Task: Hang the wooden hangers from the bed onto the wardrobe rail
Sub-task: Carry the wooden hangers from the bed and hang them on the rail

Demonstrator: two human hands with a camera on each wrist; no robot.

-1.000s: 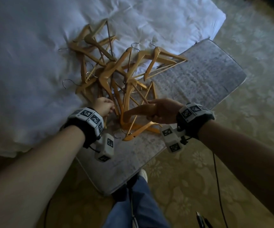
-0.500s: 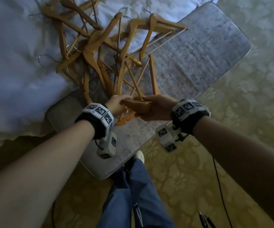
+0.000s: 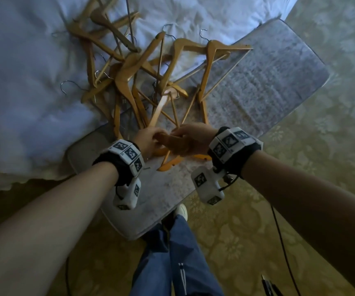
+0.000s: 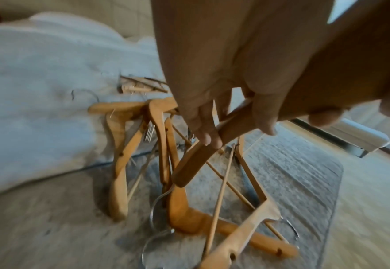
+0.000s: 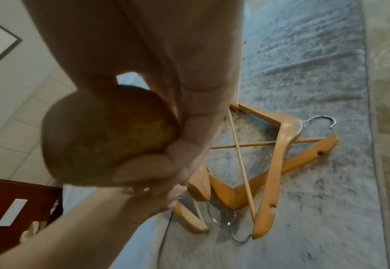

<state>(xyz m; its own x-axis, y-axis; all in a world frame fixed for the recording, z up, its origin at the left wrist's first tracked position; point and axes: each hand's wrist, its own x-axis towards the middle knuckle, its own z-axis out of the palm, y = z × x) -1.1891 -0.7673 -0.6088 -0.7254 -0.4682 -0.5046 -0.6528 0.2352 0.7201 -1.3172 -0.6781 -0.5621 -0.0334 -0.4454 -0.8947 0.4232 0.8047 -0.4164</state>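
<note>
Both hands on one wooden hanger, working it out of the pile.

My left hand point(image 3: 149, 138) and right hand point(image 3: 190, 139) meet at the near edge of the hanger pile point(image 3: 142, 75) on the bed point(image 3: 23, 82), both gripping the same raised hanger point(image 4: 203, 152); left fingers point(image 4: 208, 135) curl over its arm, the right ones wrap its end. Other hangers lie tangled below on the grey runner point(image 3: 268, 82). I judge a slow, straight lift best, watching that a hook point(image 5: 321, 121) or crossbar doesn't snag and drag neighbours off the bed.
</note>
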